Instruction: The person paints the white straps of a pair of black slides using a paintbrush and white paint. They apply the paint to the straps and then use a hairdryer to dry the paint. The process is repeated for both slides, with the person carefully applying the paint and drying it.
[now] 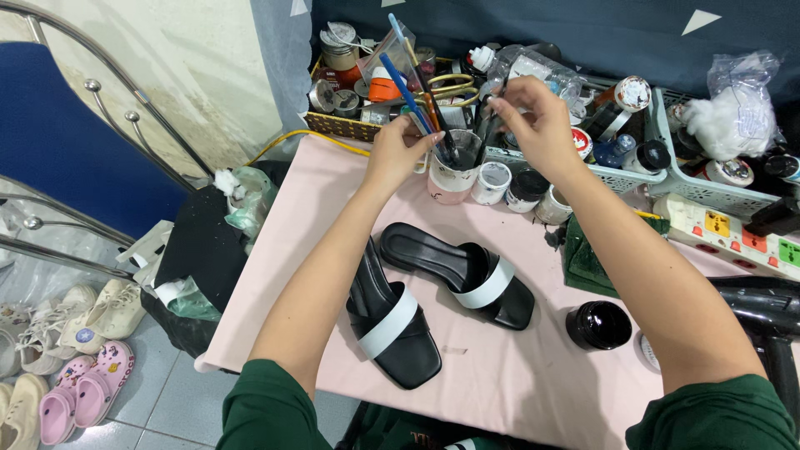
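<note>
You're looking down at a pale pink surface [517, 375] set against a cream wall [192, 58] and dark blue backdrop [533, 25]. Left of you, grey floor tiles [167, 400] show beneath a chrome-railed blue chair [58, 133].

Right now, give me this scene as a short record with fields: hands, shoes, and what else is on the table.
left hand: at the brushes standing in a cup
right hand: raised over the cup, fingertips pinching something small and dark
shoes: two black sandals with white straps, on the pink table
nearby: dark jar, small paint pots, power strip
</note>
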